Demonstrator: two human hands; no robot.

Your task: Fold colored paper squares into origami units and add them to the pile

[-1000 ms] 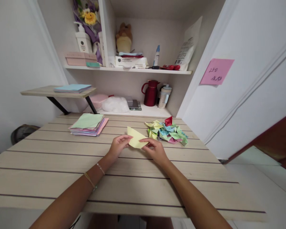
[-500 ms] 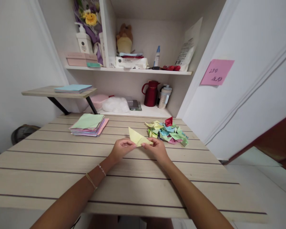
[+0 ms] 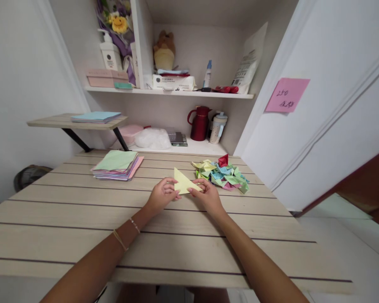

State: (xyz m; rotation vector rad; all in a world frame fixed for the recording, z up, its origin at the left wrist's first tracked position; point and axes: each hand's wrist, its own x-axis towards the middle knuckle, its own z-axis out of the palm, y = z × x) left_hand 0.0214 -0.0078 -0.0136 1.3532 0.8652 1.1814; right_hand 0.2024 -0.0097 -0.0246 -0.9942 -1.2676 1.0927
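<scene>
A sheet of pale yellow origami paper [image 3: 183, 183], folded into a triangle, is held up over the middle of the wooden table. My right hand [image 3: 208, 196] pinches its right corner, thumb in front and fingers behind. At the opposite edge, my left hand [image 3: 162, 194] has its thumb and fingertips curled loosely against the paper. Just behind my right hand lies a pile of folded paper pieces [image 3: 222, 173] in yellow, green, blue and pink, with a red one [image 3: 223, 160] at the back.
To the left, a stack of coloured paper sheets [image 3: 116, 165] rests on the slatted table [image 3: 183, 244]. Blue paper [image 3: 96, 117] lies on a small raised shelf [image 3: 50, 121]. Behind stand a red jug [image 3: 200, 124] and a pale tumbler [image 3: 217, 128]. A pink note [image 3: 287, 95] hangs on the right wall.
The yellow paper's left part has been brought over, so it now shows as one flatter triangle. My left fingers have shifted up along its left edge and loosened; my right hand has barely moved.
</scene>
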